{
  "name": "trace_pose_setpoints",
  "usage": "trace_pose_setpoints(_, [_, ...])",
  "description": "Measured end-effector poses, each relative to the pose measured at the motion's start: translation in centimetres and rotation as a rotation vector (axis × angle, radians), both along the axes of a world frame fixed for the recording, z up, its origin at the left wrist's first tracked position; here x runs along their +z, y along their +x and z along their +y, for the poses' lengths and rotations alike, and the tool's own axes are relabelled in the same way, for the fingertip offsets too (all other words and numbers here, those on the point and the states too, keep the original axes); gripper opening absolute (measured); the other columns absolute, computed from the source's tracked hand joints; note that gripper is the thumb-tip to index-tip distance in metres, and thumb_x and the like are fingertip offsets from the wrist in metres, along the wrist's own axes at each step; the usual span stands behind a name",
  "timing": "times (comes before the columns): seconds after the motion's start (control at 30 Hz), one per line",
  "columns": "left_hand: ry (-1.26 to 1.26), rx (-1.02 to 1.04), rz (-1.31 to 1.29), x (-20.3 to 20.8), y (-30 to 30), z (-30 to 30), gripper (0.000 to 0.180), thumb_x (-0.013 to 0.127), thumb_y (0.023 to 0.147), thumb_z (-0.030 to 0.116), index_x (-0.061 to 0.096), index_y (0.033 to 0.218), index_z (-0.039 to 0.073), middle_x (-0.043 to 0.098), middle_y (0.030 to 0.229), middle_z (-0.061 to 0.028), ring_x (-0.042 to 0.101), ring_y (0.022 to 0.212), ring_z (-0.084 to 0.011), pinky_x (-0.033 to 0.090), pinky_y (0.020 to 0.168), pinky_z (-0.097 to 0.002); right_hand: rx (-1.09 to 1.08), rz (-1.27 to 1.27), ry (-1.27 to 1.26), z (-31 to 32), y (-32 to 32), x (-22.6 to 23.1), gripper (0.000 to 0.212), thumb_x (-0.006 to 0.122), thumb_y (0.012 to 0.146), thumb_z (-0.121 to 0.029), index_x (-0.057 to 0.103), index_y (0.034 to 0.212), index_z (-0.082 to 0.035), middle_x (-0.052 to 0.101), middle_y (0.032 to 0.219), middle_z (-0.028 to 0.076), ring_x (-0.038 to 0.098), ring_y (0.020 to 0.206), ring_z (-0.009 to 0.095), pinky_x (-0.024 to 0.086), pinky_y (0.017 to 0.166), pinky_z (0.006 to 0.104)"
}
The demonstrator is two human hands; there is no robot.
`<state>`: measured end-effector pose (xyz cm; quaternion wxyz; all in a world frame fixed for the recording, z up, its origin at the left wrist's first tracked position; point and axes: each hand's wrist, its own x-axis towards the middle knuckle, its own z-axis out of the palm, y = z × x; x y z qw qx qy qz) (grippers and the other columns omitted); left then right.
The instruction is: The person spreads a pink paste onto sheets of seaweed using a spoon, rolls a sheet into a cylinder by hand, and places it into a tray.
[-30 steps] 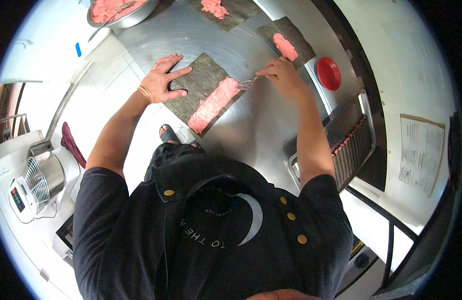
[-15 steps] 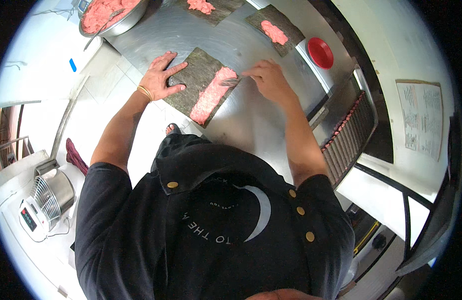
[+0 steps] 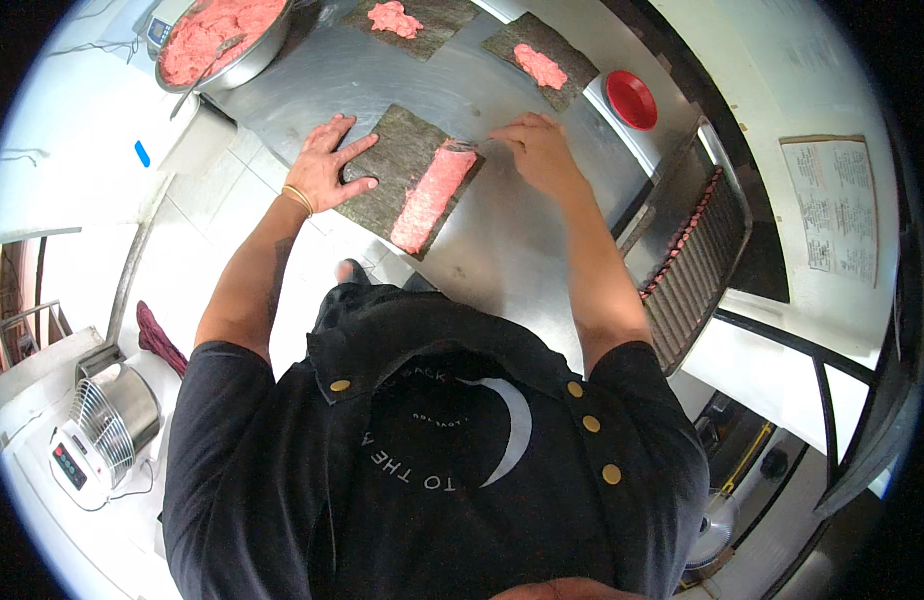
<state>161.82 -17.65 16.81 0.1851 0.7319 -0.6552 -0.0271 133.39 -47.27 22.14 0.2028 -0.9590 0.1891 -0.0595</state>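
A dark green nori sheet [image 3: 387, 150] lies on the steel table, with a long strip of pink minced filling [image 3: 434, 200] spread along its right side. My left hand [image 3: 325, 168] has its fingers spread, and the fingertips and thumb rest on the sheet's left edge. In my right hand [image 3: 540, 155] is a fork [image 3: 460, 146], pinched by its handle. Its tines touch the far end of the pink strip. Part of the handle is blurred and covered by my fingers.
Two more nori sheets, one far [image 3: 437, 35] and one at the far right [image 3: 572, 85], carry pink lumps. A steel bowl [image 3: 264, 62] of pink filling stands far left. To the right are a red dish [image 3: 631, 100] and a tray [image 3: 687, 290] with rows of rolls.
The fork has moved to the far end of the pink strip, which now looks smoother and more even-edged. My left hand stays on the sheet. The whole view has shifted slightly.
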Motion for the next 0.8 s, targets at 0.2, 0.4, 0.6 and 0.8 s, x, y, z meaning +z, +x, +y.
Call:
trace_pose_setpoints(0.2, [0.026,0.026,0.009,-0.5,0.0,0.2,0.076,0.073,0.088,0.062,0.06,0.153,0.026,0.044,0.163,-0.0229,0.036,0.155,-0.0423,0.025,0.128,-0.0541,-0.163,0.087,-0.028,1.0,0.3,-1.0,0.032,0.059,0.099,-0.015,0.079,0.121,-0.026,0.072,0.121,0.009,0.062,0.121,0.033,0.045,0.103,0.0545])
trace_pose_setpoints(0.4, [0.038,0.031,-0.022,0.1,-0.3,0.1,0.076,0.073,0.088,0.063,0.059,0.153,0.026,0.044,0.163,-0.0228,0.035,0.155,-0.0418,0.025,0.128,-0.0537,-0.195,0.084,-0.132,1.5,0.4,-0.8,0.035,0.057,0.098,-0.013,0.079,0.123,-0.026,0.072,0.118,0.011,0.063,0.118,0.034,0.046,0.1,0.0548])
trace_pose_setpoints(0.6, [0.033,0.032,-0.025,0.1,-0.4,-0.1,0.076,0.074,0.087,0.062,0.06,0.152,0.025,0.045,0.162,-0.0228,0.037,0.154,-0.0416,0.026,0.128,-0.054,-0.224,0.043,-0.162,2.3,-4.8,0.2,0.035,0.059,0.095,-0.011,0.08,0.12,-0.024,0.072,0.113,0.011,0.064,0.114,0.034,0.047,0.097,0.0535])
trace_pose_setpoints(0.8, [0.022,0.03,-0.036,-0.1,-0.4,0.1,0.077,0.075,0.086,0.063,0.06,0.152,0.026,0.045,0.162,-0.0229,0.038,0.154,-0.042,0.026,0.127,-0.0541,-0.383,-0.091,0.015,3.7,-8.4,-0.2,0.036,0.061,0.092,-0.009,0.08,0.12,-0.023,0.073,0.115,0.011,0.065,0.113,0.035,0.048,0.098,0.0532])
